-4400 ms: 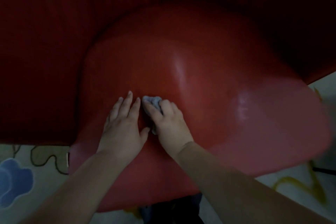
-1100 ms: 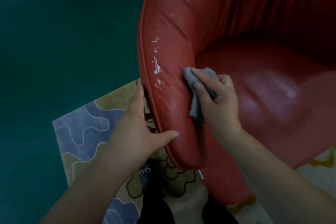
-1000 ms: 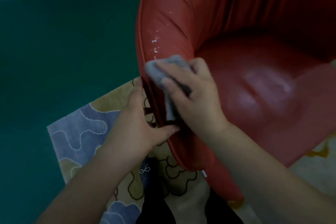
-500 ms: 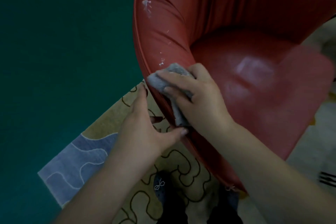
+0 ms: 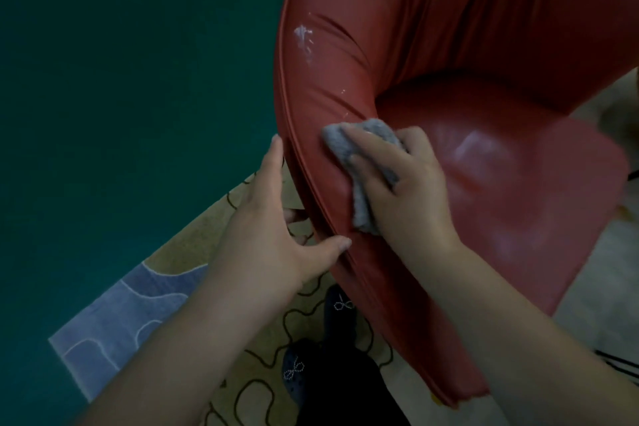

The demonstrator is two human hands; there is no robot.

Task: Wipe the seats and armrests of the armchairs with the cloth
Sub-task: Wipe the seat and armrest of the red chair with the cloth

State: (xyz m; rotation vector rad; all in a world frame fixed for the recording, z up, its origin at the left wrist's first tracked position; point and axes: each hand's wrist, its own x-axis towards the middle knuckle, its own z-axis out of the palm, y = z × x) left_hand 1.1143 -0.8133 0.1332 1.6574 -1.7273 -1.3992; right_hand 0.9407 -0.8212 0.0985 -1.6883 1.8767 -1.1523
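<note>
On the red armchair's left armrest (image 5: 332,121), the right hand (image 5: 401,183) presses a soft, limp grey cloth (image 5: 359,156), best kept bunched under curled fingers, while the left hand (image 5: 273,239) braces the outer edge, thumb and fingers spread

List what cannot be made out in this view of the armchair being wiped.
- Cloth: mostly covered by the right hand pressing it on the armrest.
- Left hand: its lower fingers are hidden behind the armrest's outer side.
- Armchair back: cut off by the top edge.
- White marks: too small to tell dirt from wear.
- Other armrest: out of view.
</note>
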